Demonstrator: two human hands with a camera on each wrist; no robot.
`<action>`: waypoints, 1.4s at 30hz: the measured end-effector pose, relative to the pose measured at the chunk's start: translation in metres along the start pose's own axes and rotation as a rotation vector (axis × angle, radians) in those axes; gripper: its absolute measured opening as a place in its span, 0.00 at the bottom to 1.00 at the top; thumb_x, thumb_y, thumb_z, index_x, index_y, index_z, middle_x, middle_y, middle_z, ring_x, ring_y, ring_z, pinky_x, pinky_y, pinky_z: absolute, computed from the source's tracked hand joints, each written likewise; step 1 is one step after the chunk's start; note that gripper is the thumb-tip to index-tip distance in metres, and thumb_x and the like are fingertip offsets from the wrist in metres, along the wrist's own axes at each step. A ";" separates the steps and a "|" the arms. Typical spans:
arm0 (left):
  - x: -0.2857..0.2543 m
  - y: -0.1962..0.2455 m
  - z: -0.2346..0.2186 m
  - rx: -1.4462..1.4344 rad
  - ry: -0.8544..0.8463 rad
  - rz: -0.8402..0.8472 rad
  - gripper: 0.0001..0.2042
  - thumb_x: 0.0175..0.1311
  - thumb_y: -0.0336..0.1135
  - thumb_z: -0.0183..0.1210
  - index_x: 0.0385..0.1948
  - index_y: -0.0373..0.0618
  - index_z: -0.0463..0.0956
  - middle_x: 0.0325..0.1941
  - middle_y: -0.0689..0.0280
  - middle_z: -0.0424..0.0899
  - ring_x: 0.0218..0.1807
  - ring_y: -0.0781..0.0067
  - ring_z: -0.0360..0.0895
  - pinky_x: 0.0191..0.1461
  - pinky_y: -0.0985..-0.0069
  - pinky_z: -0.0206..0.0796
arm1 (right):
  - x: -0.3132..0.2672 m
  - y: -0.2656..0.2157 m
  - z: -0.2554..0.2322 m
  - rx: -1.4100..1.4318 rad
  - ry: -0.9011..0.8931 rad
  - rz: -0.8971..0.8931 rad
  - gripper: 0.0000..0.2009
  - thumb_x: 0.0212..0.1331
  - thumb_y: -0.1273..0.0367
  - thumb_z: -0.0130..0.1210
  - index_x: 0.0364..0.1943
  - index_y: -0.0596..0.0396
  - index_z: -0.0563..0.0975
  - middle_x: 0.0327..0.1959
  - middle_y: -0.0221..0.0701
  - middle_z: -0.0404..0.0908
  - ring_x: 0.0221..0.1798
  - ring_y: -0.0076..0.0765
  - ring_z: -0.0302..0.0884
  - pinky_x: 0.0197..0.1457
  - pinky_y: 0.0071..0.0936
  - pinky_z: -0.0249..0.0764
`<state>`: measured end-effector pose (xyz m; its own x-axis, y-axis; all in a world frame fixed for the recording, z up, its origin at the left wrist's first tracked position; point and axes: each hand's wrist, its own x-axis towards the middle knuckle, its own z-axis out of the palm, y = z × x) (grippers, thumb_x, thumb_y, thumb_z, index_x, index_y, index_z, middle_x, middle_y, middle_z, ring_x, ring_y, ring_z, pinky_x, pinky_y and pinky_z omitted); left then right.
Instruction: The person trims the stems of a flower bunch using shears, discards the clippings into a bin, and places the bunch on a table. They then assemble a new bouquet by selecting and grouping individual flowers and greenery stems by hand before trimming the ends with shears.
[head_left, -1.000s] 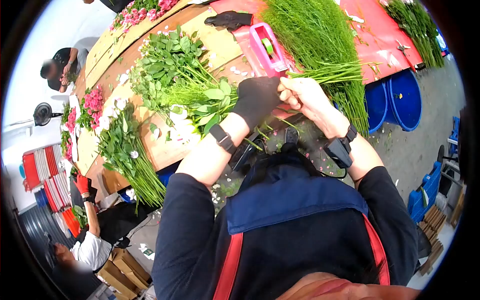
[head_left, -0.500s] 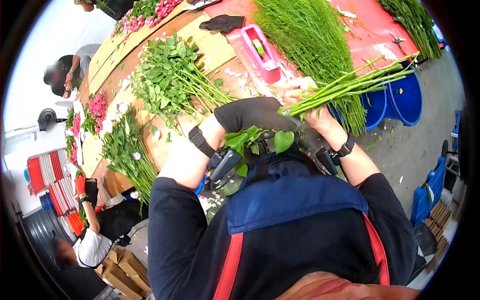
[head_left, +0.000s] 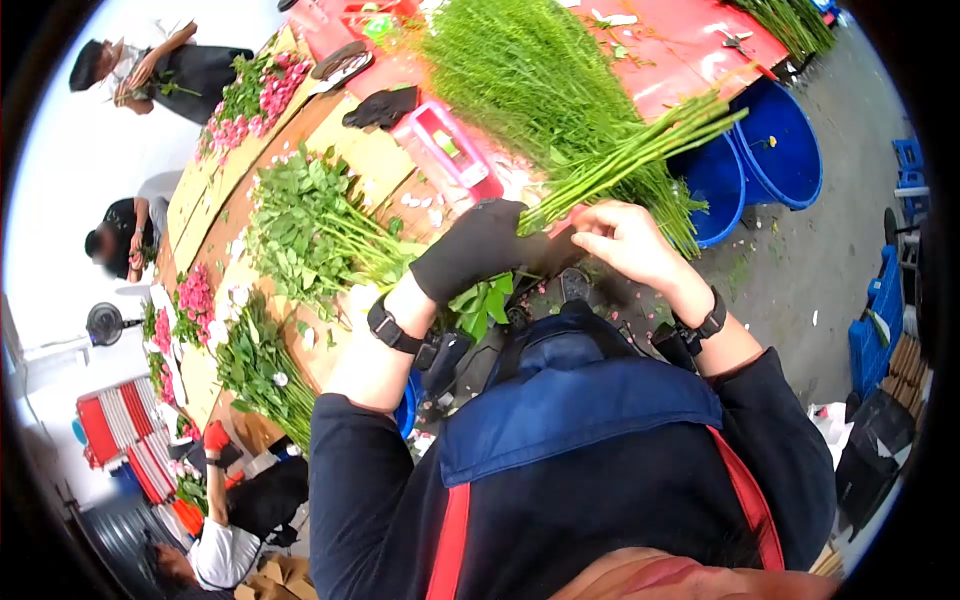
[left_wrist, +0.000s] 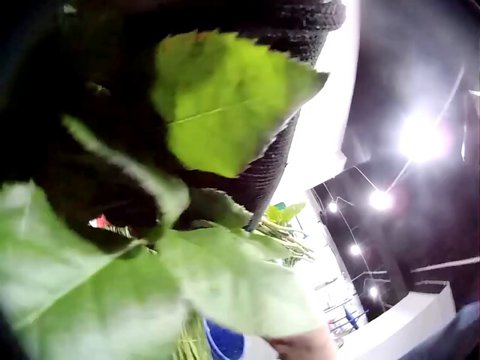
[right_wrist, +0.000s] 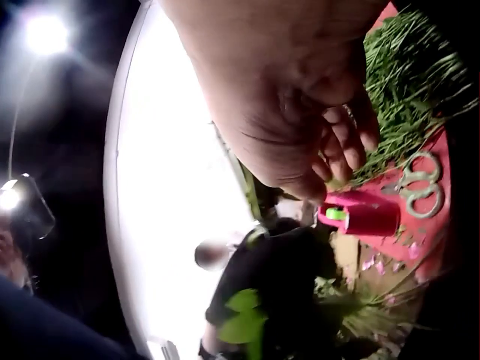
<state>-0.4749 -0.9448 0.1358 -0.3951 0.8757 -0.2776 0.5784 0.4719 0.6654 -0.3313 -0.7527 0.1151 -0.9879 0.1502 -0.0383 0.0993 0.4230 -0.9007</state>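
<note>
My left hand point(head_left: 470, 250), in a black knit glove, grips a bunch of leafy green stems point(head_left: 640, 155). The cut ends point up and to the right over the table, while leaves point(head_left: 485, 302) hang below the glove. In the left wrist view, a toothed leaf point(left_wrist: 225, 101) and others cover much of the gloved hand. My bare right hand point(head_left: 632, 242) is just right of the glove, its fingertips close to the stems. In the right wrist view its fingers point(right_wrist: 346, 146) are loosely bent, with nothing seen between them.
A pink tape dispenser point(head_left: 482, 183) stands beyond my hands. Feathery greenery point(head_left: 530, 80) lies on the red table covering point(head_left: 680, 70), with scissors point(right_wrist: 421, 187) beside it. Leafy bunches point(head_left: 300, 220) lie to the left. Blue bins point(head_left: 785, 150) stand at right. Other people point(head_left: 125, 235) are at the left.
The bunch turned so its stem ends point up right and its leaves hang below the glove. My right hand came away from the stems to their right. The head view shifted.
</note>
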 end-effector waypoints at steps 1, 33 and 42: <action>0.008 0.008 -0.003 -0.101 -0.132 -0.049 0.17 0.56 0.45 0.63 0.39 0.40 0.78 0.29 0.60 0.81 0.32 0.72 0.78 0.36 0.73 0.68 | 0.001 0.008 -0.007 -0.077 0.036 0.010 0.15 0.50 0.66 0.64 0.37 0.63 0.78 0.32 0.35 0.77 0.26 0.25 0.71 0.30 0.23 0.69; 0.170 0.112 0.009 1.020 0.264 0.660 0.03 0.50 0.38 0.55 0.26 0.56 0.72 0.22 0.66 0.74 0.20 0.67 0.72 0.29 0.63 0.57 | -0.019 0.034 -0.129 -0.610 0.336 -0.099 0.22 0.44 0.64 0.64 0.45 0.57 0.74 0.36 0.43 0.77 0.43 0.50 0.76 0.45 0.42 0.74; 0.158 0.131 0.010 0.576 0.663 0.679 0.20 0.53 0.40 0.55 0.50 0.55 0.74 0.49 0.62 0.79 0.58 0.58 0.72 0.64 0.51 0.57 | 0.057 0.157 -0.185 -0.282 0.601 0.034 0.15 0.51 0.72 0.60 0.44 0.60 0.76 0.31 0.30 0.81 0.35 0.23 0.76 0.41 0.26 0.73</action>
<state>-0.4542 -0.7438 0.1723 -0.0743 0.8232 0.5629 0.9967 0.0426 0.0692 -0.3503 -0.5121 0.0521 -0.7534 0.6051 0.2571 0.2369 0.6146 -0.7524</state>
